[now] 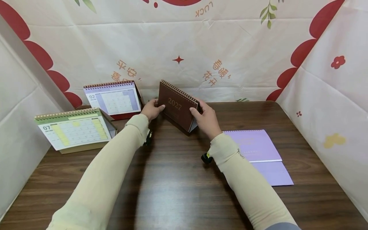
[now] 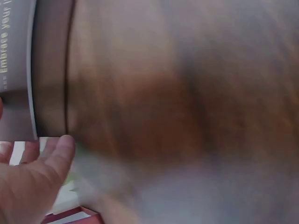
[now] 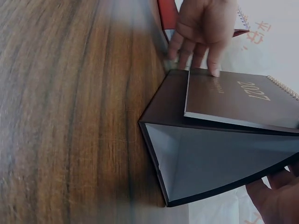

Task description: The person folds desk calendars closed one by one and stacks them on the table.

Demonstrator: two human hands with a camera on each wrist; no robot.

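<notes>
A brown desk calendar (image 1: 176,110) marked 2027 stands as a tent on the table near the back wall, turned at an angle. My left hand (image 1: 150,110) holds its left edge, thumb on the front cover. At the opposite edge my right hand (image 1: 207,119) grips it, thumb in front and fingers behind. The right wrist view shows the calendar's open triangular side (image 3: 210,158) and grey inner faces. In the left wrist view, only part of the brown cover (image 2: 14,112) appears beside the left hand (image 2: 28,191).
On the left stand a green-topped desk calendar (image 1: 76,131) showing 07 and a purple-topped one (image 1: 113,99) showing 02. A purple calendar (image 1: 247,143) lies on the right of the wooden table (image 1: 169,191), partly behind the right forearm. A printed cloth (image 1: 178,38) hangs behind.
</notes>
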